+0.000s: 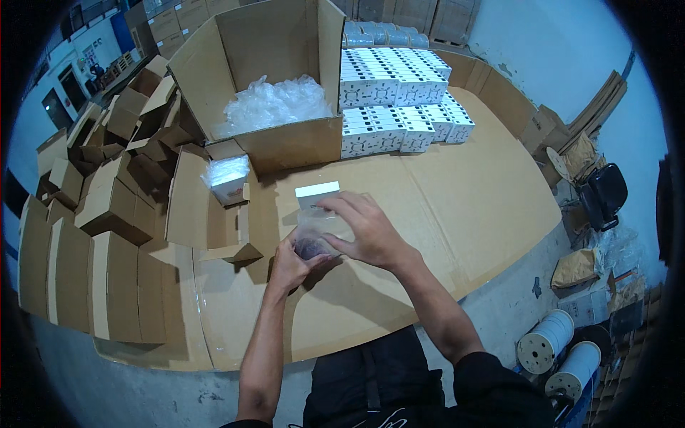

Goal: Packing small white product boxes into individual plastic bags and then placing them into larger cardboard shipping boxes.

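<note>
My left grip is curled round the lower part of a clear bag, cradling it from below and the side. My right grip is at the bag's right side, fingers spread near the top and thumb lower down on the film; I cannot tell whether it pinches the film or only steadies it. A white box sits between my two grips, over the bench, its upper end standing clear of the film and its lower part behind it.

To handle this well, I judge that the left should bear the weight without squeezing, so the film can slide along the cardboard. The right should keep the bag's edge wide and work evenly down each corner, since a sharp corner could snag or split thin film. I would hold the box in line with the bag, not tilted across it. Just beyond, to the left, a small open carton has a film-wrapped box at its far end, and I should avoid knocking it
</note>
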A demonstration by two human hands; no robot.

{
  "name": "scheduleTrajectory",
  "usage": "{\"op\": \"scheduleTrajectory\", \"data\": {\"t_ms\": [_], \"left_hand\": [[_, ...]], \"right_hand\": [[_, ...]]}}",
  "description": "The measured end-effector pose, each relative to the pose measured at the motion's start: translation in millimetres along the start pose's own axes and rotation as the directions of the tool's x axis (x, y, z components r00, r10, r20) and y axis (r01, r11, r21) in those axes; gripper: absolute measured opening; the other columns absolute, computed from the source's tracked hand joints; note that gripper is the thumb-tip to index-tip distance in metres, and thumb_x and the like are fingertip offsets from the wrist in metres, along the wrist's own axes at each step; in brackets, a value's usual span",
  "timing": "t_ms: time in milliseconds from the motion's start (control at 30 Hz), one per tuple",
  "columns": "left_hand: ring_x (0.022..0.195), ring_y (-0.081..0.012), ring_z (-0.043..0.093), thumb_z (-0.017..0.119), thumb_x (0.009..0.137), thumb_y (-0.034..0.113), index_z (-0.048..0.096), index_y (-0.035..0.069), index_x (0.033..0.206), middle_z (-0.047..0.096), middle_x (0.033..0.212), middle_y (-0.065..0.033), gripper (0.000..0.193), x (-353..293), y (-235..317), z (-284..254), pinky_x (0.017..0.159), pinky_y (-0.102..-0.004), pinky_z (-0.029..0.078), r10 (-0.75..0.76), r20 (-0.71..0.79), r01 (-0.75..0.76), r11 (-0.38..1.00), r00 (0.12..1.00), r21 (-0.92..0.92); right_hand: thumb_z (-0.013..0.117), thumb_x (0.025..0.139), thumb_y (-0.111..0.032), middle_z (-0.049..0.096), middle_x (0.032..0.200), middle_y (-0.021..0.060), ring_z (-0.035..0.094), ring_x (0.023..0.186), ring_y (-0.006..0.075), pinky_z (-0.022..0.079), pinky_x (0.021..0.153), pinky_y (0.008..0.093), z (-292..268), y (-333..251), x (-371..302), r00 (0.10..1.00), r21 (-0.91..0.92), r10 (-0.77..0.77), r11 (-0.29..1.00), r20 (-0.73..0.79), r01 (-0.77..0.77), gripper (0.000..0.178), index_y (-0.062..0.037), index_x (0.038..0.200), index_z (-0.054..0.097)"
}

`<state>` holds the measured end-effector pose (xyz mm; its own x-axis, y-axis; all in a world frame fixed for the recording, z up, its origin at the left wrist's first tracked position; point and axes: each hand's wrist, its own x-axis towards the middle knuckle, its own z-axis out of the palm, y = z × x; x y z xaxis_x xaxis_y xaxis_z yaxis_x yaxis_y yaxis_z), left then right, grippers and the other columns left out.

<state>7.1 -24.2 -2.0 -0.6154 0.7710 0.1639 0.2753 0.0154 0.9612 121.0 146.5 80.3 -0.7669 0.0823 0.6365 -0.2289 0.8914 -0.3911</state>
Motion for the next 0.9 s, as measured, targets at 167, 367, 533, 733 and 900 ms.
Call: {"op": "scheduleTrajectory", "data": {"t_ms": [167, 367, 533, 733, 900], "left_hand": [[0.1, -0.0148, 0.065, 0.087, 0.077, 0.003, 0.062, 0.002, 0.127, 0.071, 0.11, -0.0067, 0.055, 2.4, -8.4, 0.9, 0.089, -0.0336, 0.055, -0.087, 0.033, 0.091, 0.99, 0.996, -0.11], [0.105, -0.0155, 0.064, 0.086, 0.077, 0.0, 0.053, 0.003, 0.136, 0.067, 0.115, -0.0071, 0.068, 4.4, -3.8, 0.6, 0.091, -0.0335, 0.055, 0.033, 0.05, -0.017, 0.959, 0.998, -0.284], [0.109, -0.0175, 0.065, 0.089, 0.073, 0.001, 0.053, 0.002, 0.136, 0.068, 0.117, -0.008, 0.073, 1.3, -15.7, -3.9, 0.096, -0.0353, 0.055, -0.137, 0.05, 0.144, 0.974, 0.989, -0.175], [0.111, -0.0217, 0.066, 0.093, 0.068, 0.011, 0.055, 0.002, 0.134, 0.069, 0.119, -0.0108, 0.078, 4.0, -9.2, -3.7, 0.101, -0.0379, 0.052, -0.102, 0.004, 0.102, 0.99, 0.995, -0.102], [0.111, -0.022, 0.066, 0.094, 0.068, 0.014, 0.054, 0.001, 0.136, 0.069, 0.12, -0.012, 0.08, 5.1, -9.0, -2.7, 0.101, -0.0385, 0.052, -0.071, -0.054, 0.064, 0.989, 0.996, -0.13]], "right_hand": [[0.079, 0.082, -0.029, 0.069, 0.119, 0.0149, 0.066, 0.108, 0.0356, 0.053, 0.091, 0.0478, -6.3, -10.6, 36.9, 0.723, -0.151, 0.213, 0.977, 0.658, -0.151, 0.048, -0.0048, 0.12, 0.064], [0.079, 0.081, -0.031, 0.068, 0.125, 0.0151, 0.066, 0.11, 0.038, 0.054, 0.094, 0.0482, -5.8, -13.7, 48.1, 0.654, -0.072, 0.08, 0.997, 0.752, -0.04, 0.042, -0.0123, 0.118, 0.069], [0.075, 0.087, -0.023, 0.068, 0.127, 0.0141, 0.067, 0.111, 0.0334, 0.054, 0.095, 0.0431, -9.0, 8.8, 43.4, 0.928, 0.067, -0.112, 0.993, 0.355, 0.094, 0.041, -0.0087, 0.124, 0.067], [0.063, 0.092, -0.004, 0.069, 0.128, 0.0091, 0.066, 0.104, 0.0197, 0.053, 0.089, 0.033, 17.9, 74.9, -5.2, 0.907, 0.487, 0.419, 0.803, -0.053, -0.342, 0.043, -0.0083, 0.135, 0.062], [0.066, 0.091, 0.001, 0.065, 0.134, 0.0051, 0.06, 0.114, 0.0159, 0.05, 0.094, 0.0308, 39.4, 68.7, -12.9, 0.879, 0.534, 0.467, 0.721, 0.096, -0.441, 0.053, -0.0093, 0.142, 0.057]]}}
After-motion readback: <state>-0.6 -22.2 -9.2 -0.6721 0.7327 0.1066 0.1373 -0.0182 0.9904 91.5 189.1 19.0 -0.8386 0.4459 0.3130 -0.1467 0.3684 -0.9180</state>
